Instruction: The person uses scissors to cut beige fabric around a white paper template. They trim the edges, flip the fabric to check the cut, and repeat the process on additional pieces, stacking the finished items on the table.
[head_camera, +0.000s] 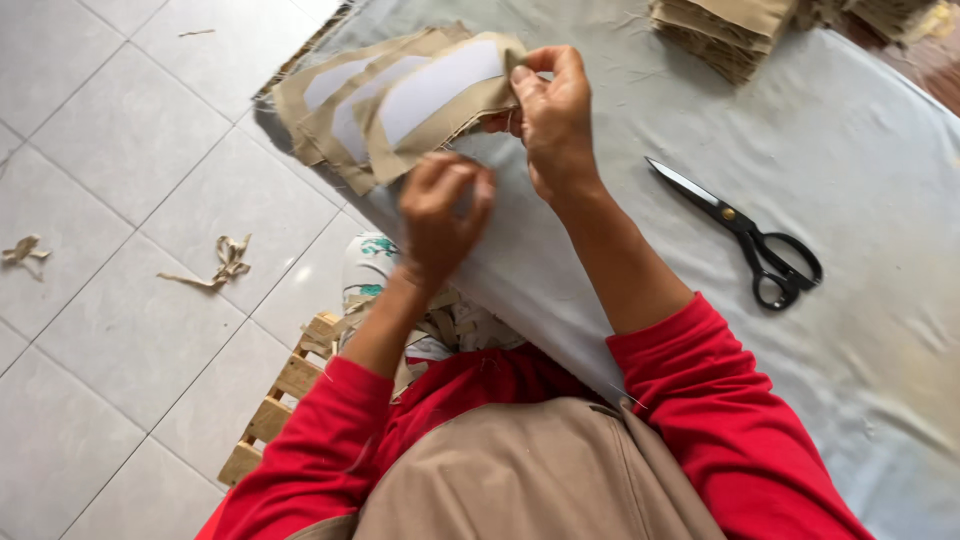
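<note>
item 1: stack of tan fabric pieces (400, 100), each backed with a white panel, at the far left edge of the table; fanned so that three white faces show one behind another, which leaves the nearest piece's edge free to be taken.

item 2: right hand (555, 125), raised above the table just right of the stack; thumb and fingers pinched shut on the upper right corner of the nearest piece, lifting that corner off the pile as if to peel one layer away from the rest.

item 3: left hand (440, 215), nearer than the stack and just below its lower edge; fingers curled inward. whether they grip a fabric edge or only hover there cannot be told, since the fingertips are turned away. the two hands are close but not touching.

item 4: table (870, 230), covered in pale grey cloth, running from far left to near right.

item 5: black-handled scissors (745, 235), lying flat on the cloth to the right of the right forearm, blades shut and pointing far left; well apart from either hand but within reach.

item 6: further stacks of tan pieces (725, 30) at the far edge of the table, squared up, away from the hands.

item 7: tan offcuts (225, 262) on the white floor tiles to the left, below the table edge.

item 8: wooden slatted crate (285, 395) on the floor, near left, beside the person's red sleeve.
</note>
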